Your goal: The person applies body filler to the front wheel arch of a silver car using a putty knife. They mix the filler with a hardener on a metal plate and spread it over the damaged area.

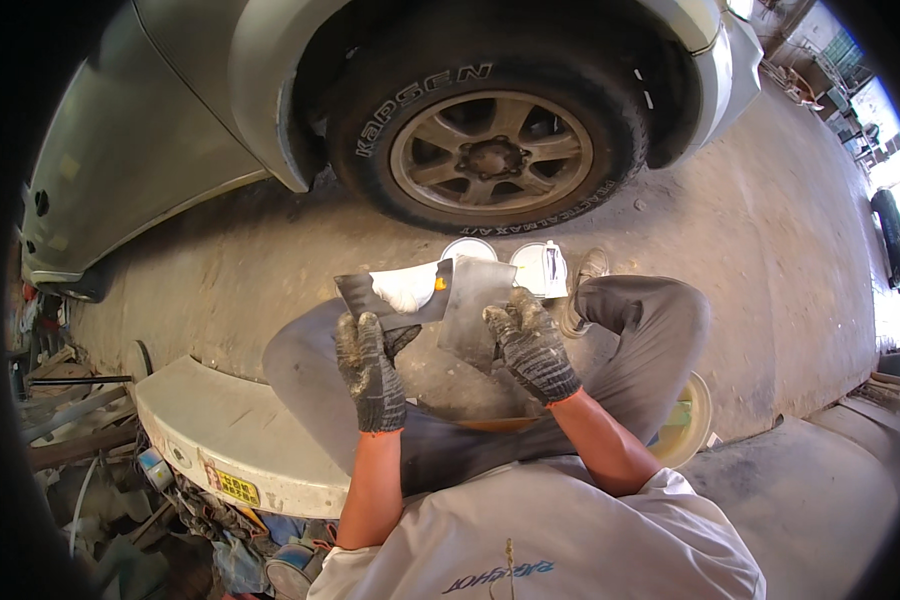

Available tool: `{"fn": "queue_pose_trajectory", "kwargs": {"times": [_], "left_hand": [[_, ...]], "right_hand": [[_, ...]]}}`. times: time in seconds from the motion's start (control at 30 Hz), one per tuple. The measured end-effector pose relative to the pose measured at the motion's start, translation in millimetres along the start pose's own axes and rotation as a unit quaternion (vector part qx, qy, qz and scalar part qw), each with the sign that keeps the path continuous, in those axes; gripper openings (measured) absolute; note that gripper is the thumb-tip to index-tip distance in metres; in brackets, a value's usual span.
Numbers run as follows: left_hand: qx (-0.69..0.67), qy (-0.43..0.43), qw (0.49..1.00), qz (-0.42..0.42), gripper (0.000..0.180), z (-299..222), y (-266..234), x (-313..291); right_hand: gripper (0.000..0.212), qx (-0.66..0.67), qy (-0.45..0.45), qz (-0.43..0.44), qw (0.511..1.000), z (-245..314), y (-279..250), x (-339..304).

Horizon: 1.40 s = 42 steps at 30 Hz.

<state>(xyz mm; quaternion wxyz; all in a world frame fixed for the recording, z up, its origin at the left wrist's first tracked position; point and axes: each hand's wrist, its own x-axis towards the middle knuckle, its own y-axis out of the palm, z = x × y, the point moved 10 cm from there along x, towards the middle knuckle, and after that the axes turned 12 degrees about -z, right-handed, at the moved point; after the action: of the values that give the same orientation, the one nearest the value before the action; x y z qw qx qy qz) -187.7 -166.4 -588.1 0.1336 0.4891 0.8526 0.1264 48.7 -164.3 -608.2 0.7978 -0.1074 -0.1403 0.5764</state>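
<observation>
My left hand (368,370), in a dark grey knit work glove soiled on the fingers, is closed on a dark flat plate (365,298). On that plate lies a thick lump of white paste (405,288), with a small orange-yellow dab (440,284) at its right end. My right hand (532,345), gloved alike, pinches a thin grey flat sheet (478,305) at its right edge. The sheet is held upright beside the plate, their edges meeting or overlapping; whether they touch, I cannot tell. Just beyond them stand two round white containers (470,246), one with a white tube-like piece (551,262) on top.
A vehicle's front wheel (495,155) and pale body (160,130) rise ahead over the concrete floor (760,280). To my left is a long pale panel (240,435), with piled scrap (100,480) beyond. A round yellowish tub (698,425) sits by my right leg.
</observation>
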Motion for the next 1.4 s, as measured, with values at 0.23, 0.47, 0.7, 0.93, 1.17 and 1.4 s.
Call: {"fn": "queue_pose_trajectory", "kwargs": {"times": [0.23,0.47,0.7,0.93,1.17,1.4], "left_hand": [[0.135,0.040,0.990,0.004,0.026,12.3,-9.8,5.1],[0.291,0.164,0.938,0.094,0.036,14.4,6.9,-5.2],[0.454,0.543,0.664,0.242,0.044,-21.1,57.0,-68.4],[0.496,0.377,0.754,0.209,0.032,-20.8,48.4,-41.2],[0.165,0.006,0.981,0.099,0.023,-19.1,34.4,-8.7],[0.225,0.124,0.966,0.035,0.029,-40.4,42.8,-2.8]], "right_hand": [[0.029,-0.153,-0.235,0.006,0.960,21.7,6.2,-6.7],[0.020,-0.114,-0.041,0.088,0.989,2.5,15.8,7.3],[0.026,-0.373,-0.328,0.016,0.868,41.9,19.1,9.5],[0.022,0.258,-0.054,-0.064,0.963,67.7,-60.2,62.6],[0.025,-0.044,-0.184,0.080,0.979,129.5,-57.6,47.5],[0.033,-0.189,-0.371,0.152,0.896,138.4,-53.8,33.0]]}}
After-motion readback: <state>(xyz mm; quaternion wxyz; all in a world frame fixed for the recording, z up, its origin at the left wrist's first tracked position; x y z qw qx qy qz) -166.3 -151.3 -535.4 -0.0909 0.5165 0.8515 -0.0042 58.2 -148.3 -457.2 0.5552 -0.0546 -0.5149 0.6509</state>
